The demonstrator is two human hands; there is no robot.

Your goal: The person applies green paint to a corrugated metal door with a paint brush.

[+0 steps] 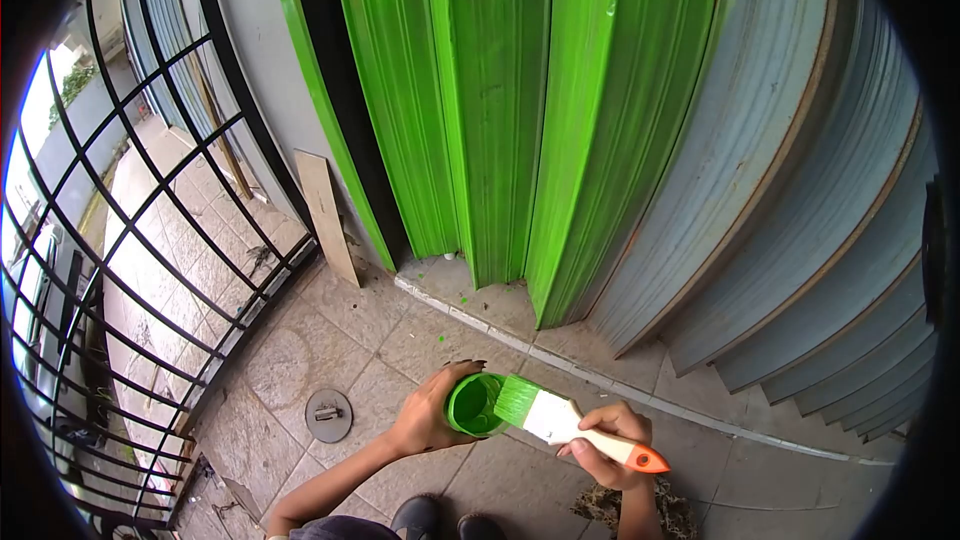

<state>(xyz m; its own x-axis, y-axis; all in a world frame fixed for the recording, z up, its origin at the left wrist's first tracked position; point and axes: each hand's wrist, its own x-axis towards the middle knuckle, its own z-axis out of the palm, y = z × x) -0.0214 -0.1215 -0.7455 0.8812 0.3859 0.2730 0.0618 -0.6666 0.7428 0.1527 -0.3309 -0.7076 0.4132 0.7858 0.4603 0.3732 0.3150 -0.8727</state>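
Note:
My left hand (425,418) is wrapped round a small tub of green paint (466,427), low in front of me. In my right hand (612,445) I hold a paintbrush (560,422) by its pale wooden handle, which ends in an orange tip. Green paint coats the brush's bristles, and they lie at the right rim of the tub. Beyond my hands stands a folding metal door (497,120). Its left panels are wet-looking green, while the grey panels (745,140) to the right are bare of green.
A black barred gate (165,180) stands at left, with a thin board (327,220) leaning on the wall nearby. A round metal disc (328,415) lies on the tiled floor (370,340). Brown shaggy material (672,512) sits below my right hand. A floor track runs under the door.

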